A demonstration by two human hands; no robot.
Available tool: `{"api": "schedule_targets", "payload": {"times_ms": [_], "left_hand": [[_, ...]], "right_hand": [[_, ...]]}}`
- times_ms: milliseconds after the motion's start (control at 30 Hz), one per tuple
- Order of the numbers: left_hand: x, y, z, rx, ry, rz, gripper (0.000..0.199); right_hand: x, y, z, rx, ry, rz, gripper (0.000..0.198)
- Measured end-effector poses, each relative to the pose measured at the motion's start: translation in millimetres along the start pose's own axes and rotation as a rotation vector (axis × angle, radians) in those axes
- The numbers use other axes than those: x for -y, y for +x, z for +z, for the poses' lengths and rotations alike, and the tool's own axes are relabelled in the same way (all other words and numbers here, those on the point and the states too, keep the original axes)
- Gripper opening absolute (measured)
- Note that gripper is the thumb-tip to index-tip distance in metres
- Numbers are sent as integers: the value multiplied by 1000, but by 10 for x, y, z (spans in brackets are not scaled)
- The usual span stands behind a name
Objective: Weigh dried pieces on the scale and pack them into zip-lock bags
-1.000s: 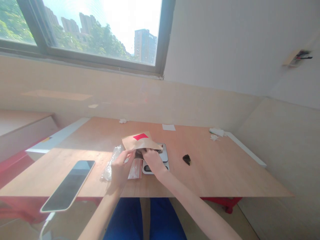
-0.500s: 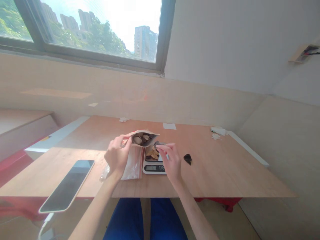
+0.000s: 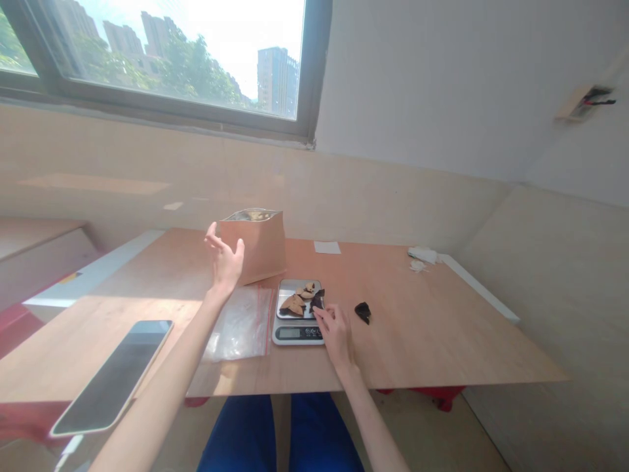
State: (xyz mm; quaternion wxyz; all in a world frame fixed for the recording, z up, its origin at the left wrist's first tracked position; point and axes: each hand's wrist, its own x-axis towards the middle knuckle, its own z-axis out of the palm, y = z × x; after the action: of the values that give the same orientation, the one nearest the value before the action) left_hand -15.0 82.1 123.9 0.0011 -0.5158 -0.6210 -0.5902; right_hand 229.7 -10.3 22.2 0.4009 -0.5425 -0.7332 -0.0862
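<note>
A brown paper bag point(image 3: 255, 246) stands upright on the table, its mouth open and light-coloured contents partly visible inside. My left hand point(image 3: 226, 262) is at the bag's left side with fingers spread, gripping nothing; whether it touches the bag I cannot tell. Several tan and dark dried, curled pieces point(image 3: 293, 305) lie on the plate of a white digital kitchen scale point(image 3: 282, 333). At the plate's right edge, the fingertips of my right hand point(image 3: 334, 331) pinch a dark dried piece point(image 3: 318, 299). Another dark dried piece point(image 3: 363, 312) rests on the table to the right.
A clear zip bag point(image 3: 240, 324) lies flat left of the scale. Further left is a phone point(image 3: 115, 373) with a white cable, reaching past the table's front edge. White paper point(image 3: 327, 247) and crumpled tissue point(image 3: 420, 259) are toward the back. A wall with a window stands behind.
The paper bag, earlier tilted toward me in my left hand, now stands upright behind the scale, and that hand has let go. My right hand has come down to the scale plate.
</note>
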Motion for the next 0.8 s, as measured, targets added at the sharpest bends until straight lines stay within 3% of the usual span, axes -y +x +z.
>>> {"api": "schedule_targets", "payload": {"times_ms": [200,333,467,633,800], "left_hand": [[114,-453,-82,66,103,2,45],[170,-900,-172,258,160,-44,20],[216,-1237,-246,396,286,-32,17],[243,-1429,-243,616,518,-36,26],[320,-1490,-216,649,617,26,26]], "right_hand": [[-54,-43,-24,75,148,90,27],[-99,-63,-45,36,307,181,31],[-115,-66,-33,79,377,241,34],[-149,-106,41,50,409,289,33],[-258,-175,133,-45,445,476,33]]}}
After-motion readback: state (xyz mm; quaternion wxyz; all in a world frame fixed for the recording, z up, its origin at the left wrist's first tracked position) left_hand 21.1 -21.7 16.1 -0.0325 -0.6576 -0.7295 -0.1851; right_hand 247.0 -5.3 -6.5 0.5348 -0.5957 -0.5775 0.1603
